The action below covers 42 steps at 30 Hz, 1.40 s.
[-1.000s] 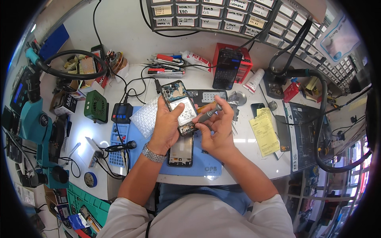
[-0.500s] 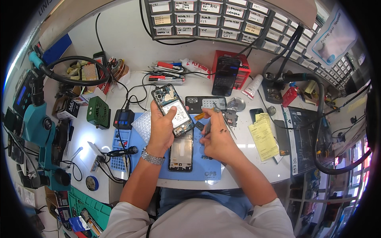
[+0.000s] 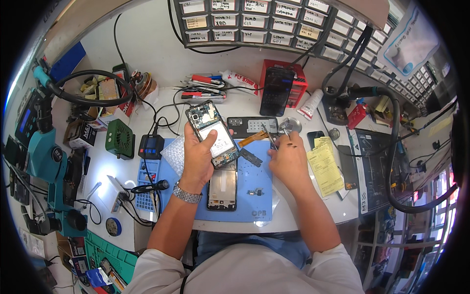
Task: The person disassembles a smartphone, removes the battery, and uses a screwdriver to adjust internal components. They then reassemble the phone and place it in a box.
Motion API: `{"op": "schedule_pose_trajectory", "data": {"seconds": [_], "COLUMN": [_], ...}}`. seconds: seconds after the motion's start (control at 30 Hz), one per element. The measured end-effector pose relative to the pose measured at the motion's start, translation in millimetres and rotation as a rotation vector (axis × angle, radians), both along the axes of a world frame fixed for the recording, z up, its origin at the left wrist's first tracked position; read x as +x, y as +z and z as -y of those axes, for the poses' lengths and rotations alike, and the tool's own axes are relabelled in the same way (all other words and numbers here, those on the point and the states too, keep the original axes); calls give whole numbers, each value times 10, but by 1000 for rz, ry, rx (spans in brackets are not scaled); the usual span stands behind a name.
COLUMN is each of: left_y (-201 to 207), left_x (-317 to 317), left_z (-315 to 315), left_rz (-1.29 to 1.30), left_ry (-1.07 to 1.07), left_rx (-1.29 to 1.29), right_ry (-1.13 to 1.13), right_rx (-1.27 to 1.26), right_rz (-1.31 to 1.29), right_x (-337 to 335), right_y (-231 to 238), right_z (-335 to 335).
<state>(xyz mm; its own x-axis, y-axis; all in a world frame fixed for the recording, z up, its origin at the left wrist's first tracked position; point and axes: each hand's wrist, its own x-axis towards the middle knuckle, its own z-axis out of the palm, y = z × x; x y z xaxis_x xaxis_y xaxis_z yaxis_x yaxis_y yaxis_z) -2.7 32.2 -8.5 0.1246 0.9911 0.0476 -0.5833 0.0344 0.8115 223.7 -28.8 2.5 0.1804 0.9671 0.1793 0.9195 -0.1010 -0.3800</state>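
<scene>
My left hand (image 3: 198, 156) grips an opened phone (image 3: 209, 117), its circuit board and white battery facing up, thumb on the battery. Below it, a bare phone frame (image 3: 223, 192) lies on the blue mat (image 3: 185, 210). My right hand (image 3: 289, 159) is closed in a pinch on what look like thin metal tweezers (image 3: 267, 135), beside a small round metal dish (image 3: 292, 123). An orange flex cable (image 3: 253, 138) lies between the hands. A black plastic phone part (image 3: 250, 158) and a small board piece (image 3: 255, 192) rest on the mat.
A phone back cover (image 3: 239, 126) lies beyond the mat. A dark phone (image 3: 278, 93) leans on a red drawer box (image 3: 297, 92). Yellow paper slips (image 3: 325, 169) are at right. A teal microscope arm (image 3: 46, 152) and cables stand at left.
My right hand has moved right and away from me, off the black plastic part, toward the metal dish. The black part now shows fully on the mat. My left hand keeps its hold.
</scene>
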Motion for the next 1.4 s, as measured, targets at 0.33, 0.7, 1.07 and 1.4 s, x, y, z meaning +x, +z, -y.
{"op": "schedule_pose_trajectory", "data": {"seconds": [0.33, 0.7, 1.07, 1.4], "left_y": [6, 55, 47, 95], "left_x": [-13, -20, -24, -25], "left_z": [3, 7, -2, 27], "left_rz": [6, 30, 54, 69], "left_ry": [-20, -22, -8, -15], "left_rx": [21, 12, -22, 6], "right_ry": [-25, -116, 270, 389], "right_rx": [-58, 70, 285, 361], "right_rz": [35, -395, -1366, -1240], "right_x": [85, 89, -149, -404], "right_y": [-126, -105, -94, -203], "right_z": [-56, -140, -96, 0]}}
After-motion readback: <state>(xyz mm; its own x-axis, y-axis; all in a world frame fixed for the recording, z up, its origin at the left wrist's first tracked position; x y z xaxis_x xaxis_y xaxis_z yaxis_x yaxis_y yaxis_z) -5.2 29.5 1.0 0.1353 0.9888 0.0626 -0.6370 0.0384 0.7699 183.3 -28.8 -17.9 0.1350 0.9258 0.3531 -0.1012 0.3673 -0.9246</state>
